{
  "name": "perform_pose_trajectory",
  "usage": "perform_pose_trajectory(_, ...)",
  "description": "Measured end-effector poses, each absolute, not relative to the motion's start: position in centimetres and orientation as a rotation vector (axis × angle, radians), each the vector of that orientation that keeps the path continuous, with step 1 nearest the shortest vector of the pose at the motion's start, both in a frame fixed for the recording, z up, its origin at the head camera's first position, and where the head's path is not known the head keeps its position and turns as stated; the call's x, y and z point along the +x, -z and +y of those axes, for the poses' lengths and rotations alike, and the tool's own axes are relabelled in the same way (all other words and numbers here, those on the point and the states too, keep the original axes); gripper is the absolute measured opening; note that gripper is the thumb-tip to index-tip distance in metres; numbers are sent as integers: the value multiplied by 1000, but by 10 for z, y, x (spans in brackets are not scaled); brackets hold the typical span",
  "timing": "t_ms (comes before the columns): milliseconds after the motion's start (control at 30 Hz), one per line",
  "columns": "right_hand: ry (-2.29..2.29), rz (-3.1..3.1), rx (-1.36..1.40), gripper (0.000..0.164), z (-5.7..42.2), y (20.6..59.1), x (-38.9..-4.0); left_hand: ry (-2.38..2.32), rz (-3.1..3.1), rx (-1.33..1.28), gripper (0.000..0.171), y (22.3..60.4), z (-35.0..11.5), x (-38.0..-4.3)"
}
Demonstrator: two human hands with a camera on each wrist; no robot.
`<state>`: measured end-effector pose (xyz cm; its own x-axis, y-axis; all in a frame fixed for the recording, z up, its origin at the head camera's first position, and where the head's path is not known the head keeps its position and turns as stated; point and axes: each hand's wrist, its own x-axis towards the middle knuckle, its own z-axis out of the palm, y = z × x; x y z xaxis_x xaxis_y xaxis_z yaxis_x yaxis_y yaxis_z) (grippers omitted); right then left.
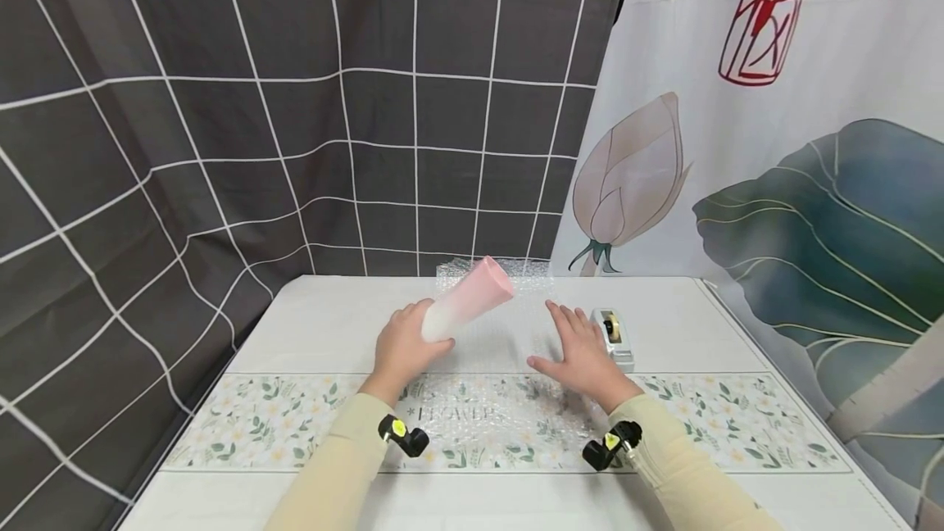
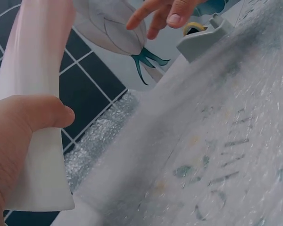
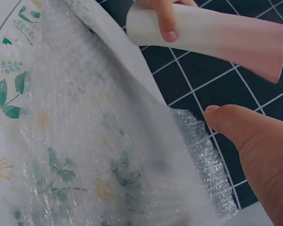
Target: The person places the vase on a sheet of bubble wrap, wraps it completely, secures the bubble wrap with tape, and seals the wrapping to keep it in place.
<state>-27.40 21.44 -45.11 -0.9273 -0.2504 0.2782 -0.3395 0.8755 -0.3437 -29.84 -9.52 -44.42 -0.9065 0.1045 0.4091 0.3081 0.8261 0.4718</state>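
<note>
A vase (image 1: 472,297), white at one end and fading to pink at the other, is held tilted above the table by my left hand (image 1: 407,347). The thumb wraps across its white part in the left wrist view, where the vase (image 2: 35,80) fills the left side. Below lies a clear sheet of bubble wrap (image 1: 501,408), its far end reaching the table's back edge. My right hand (image 1: 583,355) hovers over the sheet's right side with fingers spread and holds nothing. In the right wrist view its thumb (image 3: 245,127) shows beside the bubble wrap.
A tape dispenser (image 1: 614,338) with a yellow-cored roll stands just right of my right hand. The white table (image 1: 295,326) carries a printed floral band. A dark gridded curtain (image 1: 376,113) hangs behind, and a white flower-printed curtain (image 1: 664,39) hangs on the right.
</note>
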Motion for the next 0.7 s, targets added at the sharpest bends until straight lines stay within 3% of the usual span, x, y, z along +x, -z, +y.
perform_pose_trajectory(400,-571,-2757,473,113,216,431,-276,521,-2710,-505,60,444,-77,-295)
perform_pose_trajectory(700,-532,-2615,604,105,210,419,-276,263,-2740,-651,61,447,-59,-292)
